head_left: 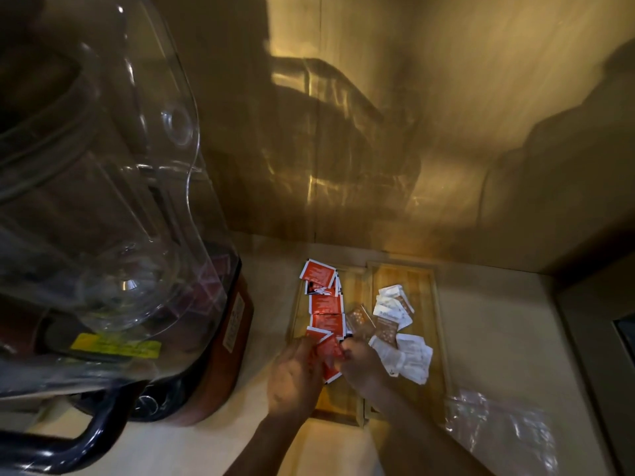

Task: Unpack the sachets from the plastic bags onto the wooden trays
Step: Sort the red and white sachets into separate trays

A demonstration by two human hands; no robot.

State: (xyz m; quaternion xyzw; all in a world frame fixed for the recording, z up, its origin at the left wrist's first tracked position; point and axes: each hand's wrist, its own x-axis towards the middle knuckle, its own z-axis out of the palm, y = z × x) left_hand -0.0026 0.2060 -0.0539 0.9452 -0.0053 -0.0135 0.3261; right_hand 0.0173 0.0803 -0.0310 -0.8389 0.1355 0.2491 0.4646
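Looming closest, the clear blender jug (103, 173) crowds the left hand (295, 376) and right hand (360, 365), both pinching red sachets (326, 304) that could spill off the 2 wooden trays (405, 280)

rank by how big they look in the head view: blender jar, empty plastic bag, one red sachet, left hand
1. blender jar, by far the largest, though it sits nearest the camera
2. empty plastic bag
3. left hand
4. red sachet, smallest
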